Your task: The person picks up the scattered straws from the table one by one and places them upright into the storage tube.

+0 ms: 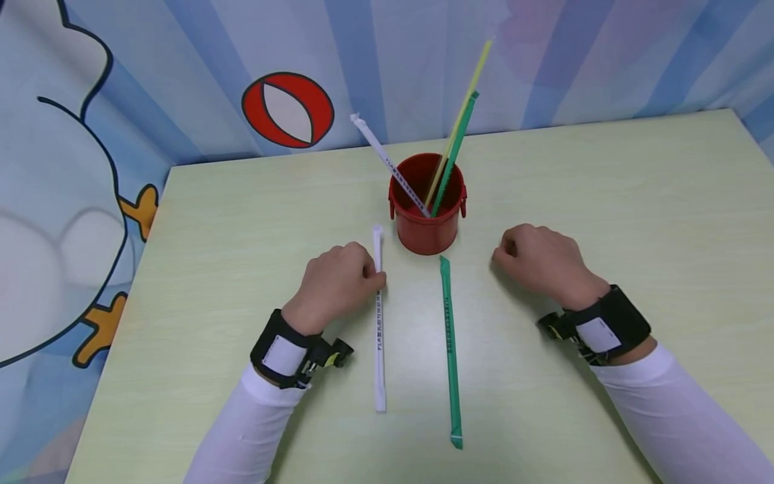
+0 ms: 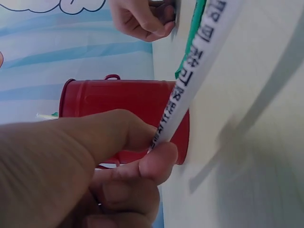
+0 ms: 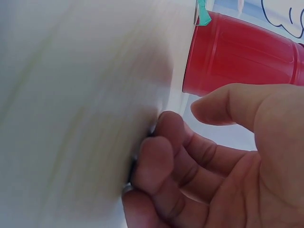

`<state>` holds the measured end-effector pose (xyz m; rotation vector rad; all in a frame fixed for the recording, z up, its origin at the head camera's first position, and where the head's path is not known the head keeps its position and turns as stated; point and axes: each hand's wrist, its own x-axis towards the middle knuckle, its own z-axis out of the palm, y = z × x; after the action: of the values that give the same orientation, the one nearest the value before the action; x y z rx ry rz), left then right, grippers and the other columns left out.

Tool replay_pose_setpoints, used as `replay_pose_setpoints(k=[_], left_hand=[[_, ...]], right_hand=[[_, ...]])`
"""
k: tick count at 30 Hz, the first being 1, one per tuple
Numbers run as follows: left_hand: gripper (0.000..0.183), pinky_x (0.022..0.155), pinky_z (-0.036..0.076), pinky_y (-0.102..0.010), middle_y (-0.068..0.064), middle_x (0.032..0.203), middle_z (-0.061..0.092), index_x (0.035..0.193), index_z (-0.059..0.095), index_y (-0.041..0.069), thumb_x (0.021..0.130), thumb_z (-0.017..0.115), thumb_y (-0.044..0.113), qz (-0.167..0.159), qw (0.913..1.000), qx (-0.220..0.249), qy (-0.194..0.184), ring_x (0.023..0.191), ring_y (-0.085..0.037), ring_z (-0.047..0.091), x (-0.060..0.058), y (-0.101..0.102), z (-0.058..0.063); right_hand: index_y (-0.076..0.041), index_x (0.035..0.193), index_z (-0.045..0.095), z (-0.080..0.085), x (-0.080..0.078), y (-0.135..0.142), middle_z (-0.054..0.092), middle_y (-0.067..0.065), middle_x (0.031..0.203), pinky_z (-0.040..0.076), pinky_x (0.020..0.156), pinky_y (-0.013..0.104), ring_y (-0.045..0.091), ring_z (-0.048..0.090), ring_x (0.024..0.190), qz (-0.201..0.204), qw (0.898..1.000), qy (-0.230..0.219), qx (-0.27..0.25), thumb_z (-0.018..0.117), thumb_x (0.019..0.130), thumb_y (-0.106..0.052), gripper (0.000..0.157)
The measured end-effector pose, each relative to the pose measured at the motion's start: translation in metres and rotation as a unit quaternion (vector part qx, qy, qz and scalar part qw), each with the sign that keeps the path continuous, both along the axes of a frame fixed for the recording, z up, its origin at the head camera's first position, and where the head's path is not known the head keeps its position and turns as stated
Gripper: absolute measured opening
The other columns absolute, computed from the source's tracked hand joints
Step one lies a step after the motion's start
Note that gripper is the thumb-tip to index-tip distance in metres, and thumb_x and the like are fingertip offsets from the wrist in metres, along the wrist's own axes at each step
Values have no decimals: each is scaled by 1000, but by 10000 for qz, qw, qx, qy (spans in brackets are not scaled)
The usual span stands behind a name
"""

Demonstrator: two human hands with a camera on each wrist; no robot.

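My left hand point(image 1: 338, 279) pinches a white paper-wrapped straw point(image 1: 379, 349) between thumb and fingertips. In the left wrist view this straw point(image 2: 190, 71), printed with dark characters, is a little off the table and casts a shadow. A green wrapped straw point(image 1: 450, 349) lies on the table to its right. Behind them stands a red bucket point(image 1: 427, 235), holding a white straw point(image 1: 387, 161), a yellow straw point(image 1: 478, 74) and a green straw point(image 1: 464, 128). On the table right of the bucket rests my right hand point(image 1: 544, 262), fingers loosely curled around nothing.
The pale wooden table point(image 1: 242, 222) ends at the back against a blue striped cloth point(image 1: 411, 60) printed with cartoon figures. Black bands with small cameras sit on both wrists, one of them the left wrist band point(image 1: 284, 356).
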<state>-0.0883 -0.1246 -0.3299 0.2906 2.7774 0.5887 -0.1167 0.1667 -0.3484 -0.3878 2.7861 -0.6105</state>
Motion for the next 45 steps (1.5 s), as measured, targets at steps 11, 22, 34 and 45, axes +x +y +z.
replay_pose_setpoints(k=[11,22,34,45], left_hand=[[27,42,31,-26,-2,52,50,66,70,9,89,65,23,149,9998,106,71,48,-17,48,-3,-7,15],[22,42,32,-26,-4,56,54,71,71,8,89,65,20,179,9977,464,464,51,-19,47,-3,-13,29],[21,43,32,-28,-5,57,53,73,69,11,90,63,21,388,9912,762,1013,53,-20,47,-2,-11,44],[22,46,31,-30,-6,57,50,73,67,10,91,60,22,472,9798,1076,1617,54,-20,45,-5,-4,52]], right_hand=[[-3,84,67,-1,-1,-1,52,5,61,34,47,32,21,48,58,19,10000,40,-41,52,92,-19,23],[-2,86,68,0,-1,-1,52,5,61,34,47,32,21,47,57,26,10000,26,-60,52,91,-17,23],[-1,89,68,0,0,0,55,6,63,36,48,32,21,48,58,23,10000,35,-61,52,91,-17,23],[-2,88,68,-1,0,1,54,6,63,35,48,32,21,48,58,16,10000,7,-49,51,91,-17,23]])
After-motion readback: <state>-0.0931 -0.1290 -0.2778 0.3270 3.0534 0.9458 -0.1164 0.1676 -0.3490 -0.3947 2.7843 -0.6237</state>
